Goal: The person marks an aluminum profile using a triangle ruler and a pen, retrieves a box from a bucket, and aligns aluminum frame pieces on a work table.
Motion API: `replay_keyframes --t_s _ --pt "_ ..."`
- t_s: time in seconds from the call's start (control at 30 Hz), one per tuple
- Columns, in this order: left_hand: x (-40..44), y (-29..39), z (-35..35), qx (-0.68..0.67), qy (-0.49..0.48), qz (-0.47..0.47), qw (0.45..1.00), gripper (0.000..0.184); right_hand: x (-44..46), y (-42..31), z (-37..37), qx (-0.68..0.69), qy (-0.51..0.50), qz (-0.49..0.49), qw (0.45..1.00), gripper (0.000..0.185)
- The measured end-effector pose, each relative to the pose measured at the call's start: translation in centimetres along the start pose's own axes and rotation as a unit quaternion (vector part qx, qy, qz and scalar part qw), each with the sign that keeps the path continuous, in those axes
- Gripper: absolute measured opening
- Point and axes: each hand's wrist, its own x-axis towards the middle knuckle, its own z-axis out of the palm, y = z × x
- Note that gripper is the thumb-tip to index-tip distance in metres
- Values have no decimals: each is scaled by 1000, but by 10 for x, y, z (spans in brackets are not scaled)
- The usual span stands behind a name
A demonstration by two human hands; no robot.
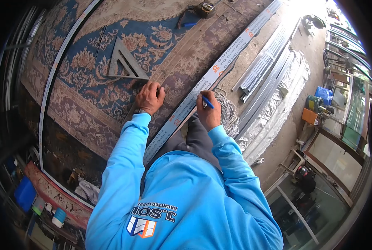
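A blue pen point(207, 101) is held in my right hand point(209, 111), over the near edge of a long aluminium profile point(213, 77) covered in printed film. The profile runs diagonally from my lap to the top right. My left hand point(150, 98) rests on the patterned carpet point(81, 62) left of the profile, its fingers curled; whether they hold anything is hidden. Just beyond it lies a metal triangle square point(125, 62). Farther up on the carpet are a tape measure point(205, 9) and a blue-handled tool point(189, 24).
A long pale strip point(48, 91) curves along the left. Beside my right knee lie a coil of wire point(227, 112) and more wrapped profiles point(265, 62). Glass panels point(334, 156) and a blue container point(324, 95) stand at the right; a blue-white cup point(58, 217) is lower left.
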Motion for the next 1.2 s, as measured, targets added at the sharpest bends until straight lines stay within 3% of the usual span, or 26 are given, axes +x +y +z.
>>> replay_keyframes --t_s 1.2 --pt "1 1 -1 -5 7 -8 1000 19 -79 -23 21 -23 -159 -52 986 20"
